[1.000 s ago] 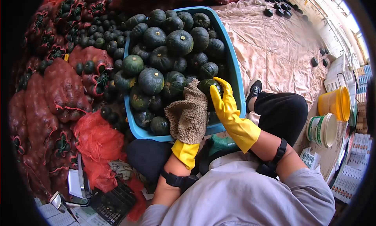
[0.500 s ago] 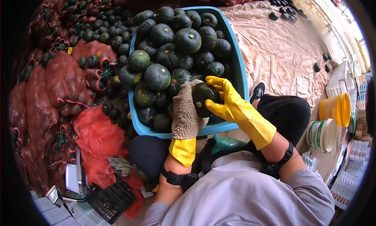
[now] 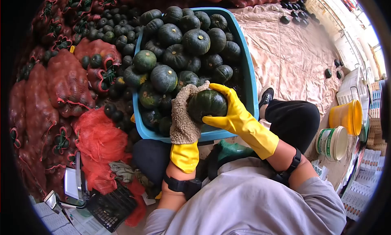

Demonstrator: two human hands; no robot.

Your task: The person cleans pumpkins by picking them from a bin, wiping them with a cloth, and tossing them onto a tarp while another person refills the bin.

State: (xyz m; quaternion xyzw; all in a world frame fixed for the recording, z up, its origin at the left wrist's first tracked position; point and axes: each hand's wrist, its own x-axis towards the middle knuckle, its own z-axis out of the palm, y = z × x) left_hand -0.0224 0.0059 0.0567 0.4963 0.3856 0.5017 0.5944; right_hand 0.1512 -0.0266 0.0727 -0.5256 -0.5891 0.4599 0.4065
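Observation:
Between my two hands, over the front of a blue tub (image 3: 247,68), is a dark green, shiny pumpkin (image 3: 207,105). My right hand (image 3: 230,108), in a yellow rubber glove, grips its right side, thumb in front and fingers behind. My left hand (image 3: 184,116) presses against the left side. A brown fleecy cloth (image 3: 182,123) wraps this hand like a mitt and hides its fingers; a yellow glove cuff shows below. Many more green pumpkins (image 3: 196,42) are heaped in the tub, close beyond my hands.
Red mesh sacks (image 3: 71,84) and loose small pumpkins lie on the left. At lower left are an empty-looking red net (image 3: 99,141) and a black keypad device (image 3: 112,206). A yellow bucket (image 3: 345,117) and a white bucket (image 3: 332,143) stand right, near a pinkish ground sheet (image 3: 285,51).
My right hand has closed round the pumpkin, fingers lower than before. Both hands and the pumpkin have shifted slightly left and toward me, and the pumpkin has turned.

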